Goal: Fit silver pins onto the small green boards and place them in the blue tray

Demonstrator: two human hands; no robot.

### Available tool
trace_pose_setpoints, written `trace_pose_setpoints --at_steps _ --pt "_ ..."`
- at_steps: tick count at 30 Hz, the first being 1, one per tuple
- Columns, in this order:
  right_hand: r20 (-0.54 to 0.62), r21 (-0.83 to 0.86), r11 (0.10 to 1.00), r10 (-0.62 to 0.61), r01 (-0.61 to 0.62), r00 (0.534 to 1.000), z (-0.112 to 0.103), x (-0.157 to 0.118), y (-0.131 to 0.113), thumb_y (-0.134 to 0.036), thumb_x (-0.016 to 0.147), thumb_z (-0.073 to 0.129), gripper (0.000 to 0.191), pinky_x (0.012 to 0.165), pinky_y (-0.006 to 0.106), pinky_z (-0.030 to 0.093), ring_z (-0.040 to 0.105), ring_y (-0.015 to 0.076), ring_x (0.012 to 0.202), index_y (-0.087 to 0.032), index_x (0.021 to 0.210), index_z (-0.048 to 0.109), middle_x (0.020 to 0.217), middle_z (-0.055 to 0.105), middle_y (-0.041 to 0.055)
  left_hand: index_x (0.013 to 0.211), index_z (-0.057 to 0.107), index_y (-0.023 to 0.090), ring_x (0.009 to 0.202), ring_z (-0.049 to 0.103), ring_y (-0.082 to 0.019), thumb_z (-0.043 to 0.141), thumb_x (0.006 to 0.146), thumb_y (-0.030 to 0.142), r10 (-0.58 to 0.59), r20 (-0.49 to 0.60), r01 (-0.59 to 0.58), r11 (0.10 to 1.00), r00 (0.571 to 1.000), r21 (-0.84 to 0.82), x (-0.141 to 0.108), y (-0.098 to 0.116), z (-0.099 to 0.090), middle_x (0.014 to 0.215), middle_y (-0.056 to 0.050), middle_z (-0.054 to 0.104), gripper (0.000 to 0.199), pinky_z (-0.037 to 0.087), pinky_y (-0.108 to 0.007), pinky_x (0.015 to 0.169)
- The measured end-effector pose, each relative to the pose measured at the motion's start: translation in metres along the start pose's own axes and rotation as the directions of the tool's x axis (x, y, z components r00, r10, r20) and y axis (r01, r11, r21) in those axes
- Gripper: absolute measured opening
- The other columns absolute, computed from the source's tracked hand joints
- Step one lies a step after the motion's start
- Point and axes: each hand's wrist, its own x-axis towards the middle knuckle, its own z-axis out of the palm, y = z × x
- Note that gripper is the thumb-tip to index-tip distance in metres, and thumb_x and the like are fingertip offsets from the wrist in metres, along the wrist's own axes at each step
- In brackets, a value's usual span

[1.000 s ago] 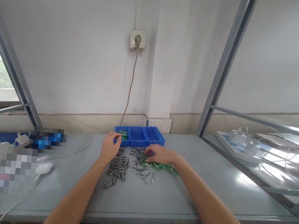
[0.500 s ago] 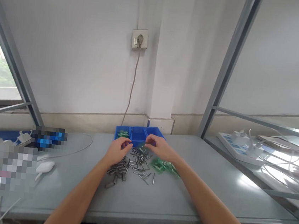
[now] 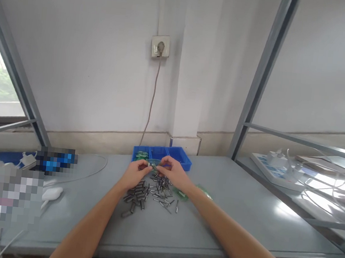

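Observation:
Between my two hands is a small green plastic bag. My left hand pinches its left side, and my right hand grips its right side. Below them a pile of metal pins and cylinders lies on the grey table, with thicker cylinders at the left. Behind my hands stands a blue tray with three compartments; green bags fill the left one. More green bags lie right of the pile, partly covered by my right forearm.
A white charger and cables lie at the left, near a blurred-out area. Grey metal frame posts rise on both sides. A white power strip sits at the right, beyond the frame. A plugged-in cord runs down the wall behind the tray.
My right hand has moved left with the green bag, close to my left hand. My left hand has closed on the bag's other side.

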Motion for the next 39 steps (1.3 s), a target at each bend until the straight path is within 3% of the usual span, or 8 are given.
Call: trace_pose_setpoints --at_steps 3,6,10,16,21,33,39 --pt "0.057 -0.05 0.998 0.027 -0.024 0.998 -0.001 -0.001 0.003 -0.04 0.073 0.07 0.034 0.07 0.035 0.051 0.064 0.0193 0.075 -0.02 0.098 0.056 0.084 0.063 0.0026 0.072 0.055 0.016 0.062 0.045 -0.011 0.061 0.08 0.04 -0.015 -0.004 0.015 1.0 1.0 -0.026 -0.001 -0.002 0.001 0.065 0.003 0.051 0.026 0.036 -0.022 0.059" --pt "0.108 -0.103 0.995 0.013 -0.002 0.994 -0.002 -0.003 0.003 -0.04 0.076 0.066 0.028 0.073 0.035 0.049 0.062 0.0192 0.075 -0.018 0.093 0.062 0.078 0.065 0.0034 0.077 0.059 0.015 0.065 0.049 -0.012 0.062 0.08 0.042 -0.014 0.015 0.014 1.0 1.0 -0.015 -0.004 -0.003 0.001 0.069 0.001 0.056 0.027 0.039 -0.023 0.062" --pt "0.089 -0.122 0.992 -0.006 0.017 0.996 -0.002 -0.004 -0.003 -0.041 0.077 0.064 0.026 0.07 0.033 0.046 0.059 0.0178 0.071 -0.017 0.085 0.064 0.072 0.063 0.002 0.087 0.066 0.014 0.07 0.054 -0.015 0.064 0.079 0.041 -0.015 0.054 0.014 1.0 0.998 0.009 -0.005 -0.003 0.0 0.076 -0.003 0.062 0.028 0.042 -0.025 0.064" --pt "0.068 -0.144 0.99 0.014 -0.004 0.998 0.0 -0.002 -0.001 -0.041 0.077 0.063 0.025 0.066 0.031 0.043 0.056 0.0161 0.067 -0.017 0.084 0.062 0.069 0.061 0.0008 0.075 0.058 0.015 0.06 0.046 -0.012 0.058 0.083 0.039 -0.029 0.082 0.024 0.998 0.996 0.055 -0.002 -0.001 0.001 0.064 0.001 0.053 0.025 0.036 -0.023 0.056" --pt "0.112 -0.171 0.985 -0.013 0.032 0.994 0.0 -0.003 0.007 -0.045 0.078 0.062 0.028 0.065 0.031 0.043 0.056 0.0157 0.067 -0.017 0.083 0.061 0.073 0.062 0.0009 0.077 0.058 0.015 0.063 0.047 -0.013 0.057 0.083 0.035 -0.015 0.067 0.012 0.999 0.998 0.047 -0.005 -0.004 0.005 0.067 0.001 0.053 0.021 0.037 -0.023 0.057" --pt "0.087 -0.437 0.888 -0.118 0.144 0.989 0.003 -0.006 -0.002 -0.043 0.086 0.053 0.025 0.058 0.028 0.034 0.045 0.0147 0.062 -0.02 0.078 0.058 0.066 0.054 -0.0013 0.088 0.062 0.014 0.065 0.047 -0.012 0.058 0.084 0.036 -0.015 0.119 0.018 0.999 0.993 -0.026 -0.006 -0.003 0.004 0.073 0.0 0.057 0.023 0.037 -0.023 0.061" --pt "0.083 -0.48 0.863 -0.136 0.16 0.987 0.006 -0.01 -0.003 -0.043 0.087 0.052 0.025 0.057 0.028 0.032 0.045 0.015 0.063 -0.021 0.076 0.054 0.067 0.053 -0.0017 0.084 0.062 0.014 0.066 0.048 -0.013 0.06 0.082 0.035 -0.042 0.075 0.04 0.999 0.996 0.023 -0.007 -0.006 0.005 0.071 0.0 0.056 0.021 0.039 -0.023 0.061"
